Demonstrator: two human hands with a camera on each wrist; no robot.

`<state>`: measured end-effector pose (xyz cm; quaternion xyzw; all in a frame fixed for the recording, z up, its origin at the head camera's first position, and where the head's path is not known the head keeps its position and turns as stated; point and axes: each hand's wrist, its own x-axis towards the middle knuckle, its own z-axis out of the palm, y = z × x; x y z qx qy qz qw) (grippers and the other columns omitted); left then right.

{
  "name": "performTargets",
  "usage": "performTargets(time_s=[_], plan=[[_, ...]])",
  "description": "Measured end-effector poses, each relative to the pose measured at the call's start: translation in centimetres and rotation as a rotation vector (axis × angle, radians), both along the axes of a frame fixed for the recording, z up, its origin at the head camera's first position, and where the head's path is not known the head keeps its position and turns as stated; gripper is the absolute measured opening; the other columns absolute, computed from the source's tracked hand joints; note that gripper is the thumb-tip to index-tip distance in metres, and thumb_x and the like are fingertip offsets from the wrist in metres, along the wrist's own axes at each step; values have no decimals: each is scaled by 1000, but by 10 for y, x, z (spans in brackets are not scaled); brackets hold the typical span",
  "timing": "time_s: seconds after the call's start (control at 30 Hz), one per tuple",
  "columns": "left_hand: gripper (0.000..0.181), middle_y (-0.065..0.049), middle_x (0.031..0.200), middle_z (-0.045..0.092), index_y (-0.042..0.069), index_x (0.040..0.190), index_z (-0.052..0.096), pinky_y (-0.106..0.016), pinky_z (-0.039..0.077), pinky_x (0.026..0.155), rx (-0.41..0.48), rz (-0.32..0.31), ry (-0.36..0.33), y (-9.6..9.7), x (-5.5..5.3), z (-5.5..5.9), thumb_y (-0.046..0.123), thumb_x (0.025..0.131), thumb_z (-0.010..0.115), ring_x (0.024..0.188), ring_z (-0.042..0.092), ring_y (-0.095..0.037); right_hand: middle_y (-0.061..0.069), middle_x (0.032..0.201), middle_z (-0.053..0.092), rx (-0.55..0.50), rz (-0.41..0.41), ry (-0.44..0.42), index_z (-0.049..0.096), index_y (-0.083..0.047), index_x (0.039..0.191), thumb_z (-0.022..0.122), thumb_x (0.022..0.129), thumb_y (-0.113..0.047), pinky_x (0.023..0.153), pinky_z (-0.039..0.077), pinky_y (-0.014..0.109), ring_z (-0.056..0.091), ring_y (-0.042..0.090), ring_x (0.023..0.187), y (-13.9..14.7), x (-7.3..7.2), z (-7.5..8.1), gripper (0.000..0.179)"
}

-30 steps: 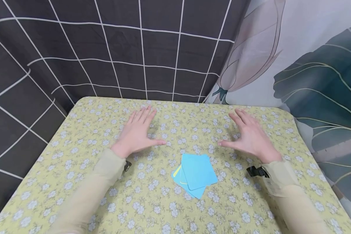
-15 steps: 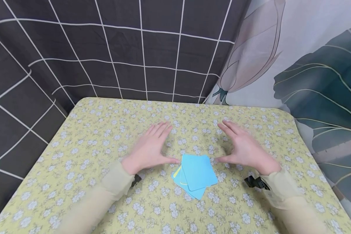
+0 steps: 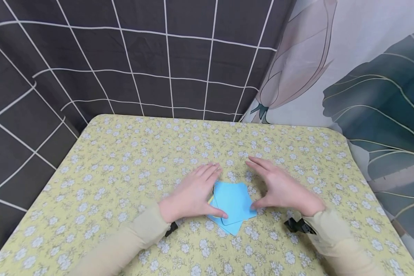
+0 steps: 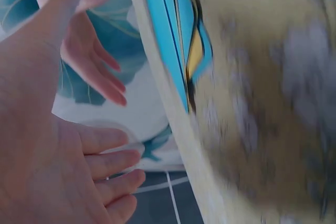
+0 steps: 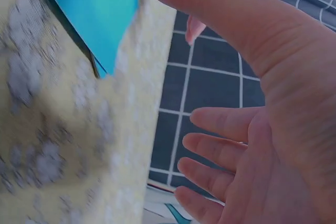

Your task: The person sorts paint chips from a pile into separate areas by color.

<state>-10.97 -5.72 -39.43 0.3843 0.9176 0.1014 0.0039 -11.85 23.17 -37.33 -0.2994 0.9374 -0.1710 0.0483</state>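
A loosely fanned stack of light blue square cards [image 3: 234, 201] with rounded corners lies on the flowered cloth, a bit of yellow showing at its left side. My left hand [image 3: 193, 193] is at the stack's left, fingers extended and thumb overlapping the cards in the head view. On the other side, my right hand [image 3: 284, 188] has its fingers stretched forward, thumb tip right at the stack's right edge. Seen from the left wrist, the blue cards [image 4: 167, 22] lie layered with yellow between them. The right wrist view shows a corner of the cards [image 5: 97, 17] beneath the thumb.
The yellow tablecloth [image 3: 134, 153] with white flowers covers the table. Behind and to the left hangs a dark curtain [image 3: 138, 53] with white grid lines. A white curtain [image 3: 358, 42] with large leaf and flower prints hangs at the right.
Both hands have moved inward and toward the person, the left one farther, from apart on the cloth to either side of the cards. The cards have stayed in place.
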Motion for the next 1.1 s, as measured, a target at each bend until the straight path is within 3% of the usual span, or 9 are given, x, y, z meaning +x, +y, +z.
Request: performTargets(time_s=[0.23, 0.43, 0.77, 0.93, 1.1], plan=[[126, -18, 156, 41, -4, 154, 36, -39, 24, 121, -11, -77, -41, 15, 11, -9, 83, 70, 70, 144, 37, -31, 17, 158, 38, -19, 65, -75, 44, 0, 152, 100, 54, -42, 112, 38, 55, 39, 38, 141, -10, 8, -14, 120], [119, -13, 152, 46, -3, 154, 38, -35, 31, 118, -40, -80, -95, 18, 15, -14, 71, 70, 81, 140, 43, -26, 11, 145, 50, 0, 83, -123, 48, -2, 150, 100, 55, -40, 104, 48, 49, 52, 31, 127, -14, 10, -23, 115], [112, -13, 152, 47, -2, 155, 37, -34, 32, 117, -1, -75, -161, 16, 17, -15, 62, 75, 83, 139, 43, -25, 5, 131, 51, -8, 64, -151, 57, -5, 142, 100, 54, -43, 96, 52, 44, 55, 23, 113, -13, 12, -24, 104], [112, -15, 153, 44, -4, 155, 35, -35, 32, 117, 53, -47, -182, 12, 12, -9, 59, 76, 84, 140, 41, -27, 3, 130, 51, -70, 37, -128, 57, -4, 142, 100, 53, -42, 94, 53, 42, 55, 21, 111, -14, 7, -18, 106], [111, -17, 158, 37, -5, 156, 31, -39, 30, 119, 134, 14, -245, -3, -4, 0, 45, 76, 88, 144, 36, -29, 4, 132, 51, -140, 51, -65, 56, -2, 143, 100, 54, -46, 97, 52, 44, 54, 22, 113, -25, -9, -13, 108]])
